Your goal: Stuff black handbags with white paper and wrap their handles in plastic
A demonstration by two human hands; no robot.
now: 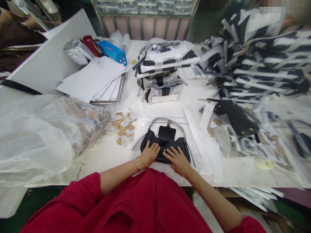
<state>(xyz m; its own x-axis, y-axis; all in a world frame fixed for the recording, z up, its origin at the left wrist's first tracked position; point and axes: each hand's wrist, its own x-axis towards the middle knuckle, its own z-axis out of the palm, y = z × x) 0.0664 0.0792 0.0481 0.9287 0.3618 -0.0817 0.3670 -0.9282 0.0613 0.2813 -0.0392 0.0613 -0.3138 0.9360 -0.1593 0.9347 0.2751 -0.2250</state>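
Note:
A black handbag (pixel 173 149) lies on the white table in front of me. Its flap (pixel 167 133) is lifted back, and the handle (pixel 167 119), which looks wrapped in clear film, arches behind it. My left hand (pixel 148 155) rests flat on the bag's left front, fingers stretched out. On the right front lies my right hand (pixel 179 161), its fingers spread beside a small gold fitting. Neither hand grips anything. Just left of the bag are scattered brown and white tags (pixel 124 127) with strings.
Clear plastic bags (pixel 36 136) cover the left side. White paper sheets (pixel 94 79) and a blue box (pixel 112 52) stand behind. Wrapped black bags (pixel 167 61) are stacked at the back, with a bigger pile (pixel 269 71) at right. Another black bag (pixel 236 116) lies among packing scraps.

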